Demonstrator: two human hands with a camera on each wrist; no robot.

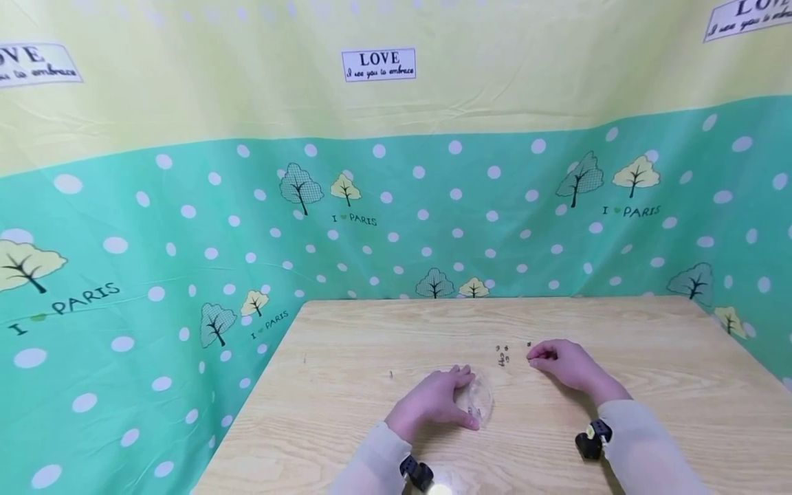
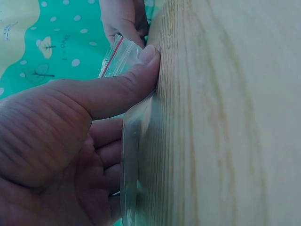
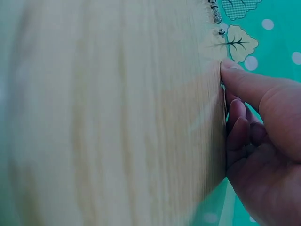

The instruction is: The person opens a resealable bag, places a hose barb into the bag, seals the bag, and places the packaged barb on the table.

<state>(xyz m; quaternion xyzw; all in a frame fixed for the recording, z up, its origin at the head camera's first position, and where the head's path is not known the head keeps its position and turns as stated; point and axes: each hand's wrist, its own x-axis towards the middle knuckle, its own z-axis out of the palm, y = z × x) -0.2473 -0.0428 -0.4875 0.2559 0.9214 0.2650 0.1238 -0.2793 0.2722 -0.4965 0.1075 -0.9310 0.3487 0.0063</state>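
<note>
A clear zip bag [image 1: 481, 402] with a red seal strip [image 2: 111, 57] lies on the table, a few small dark bits showing inside. My left hand [image 1: 436, 399] holds it between thumb and fingers, the thumb [image 2: 136, 77] lying against the plastic. Farther right, my right hand [image 1: 569, 364] has its thumb and index fingertips lowered together to the tabletop. Whether they pinch a piece is hidden. Just beyond those fingertips sits a small dark piece [image 1: 529, 344]. A cluster of small metal pieces [image 1: 502, 360] lies between the hands; metal pieces [image 3: 217, 17] also show in the right wrist view.
The wooden table [image 1: 346, 426] carries a lone small piece [image 1: 391, 375] left of the left hand. A patterned curtain [image 1: 396, 206] hangs behind the table and along its sides. Each wrist wears a dark camera, the right one [image 1: 590, 440] close above the table.
</note>
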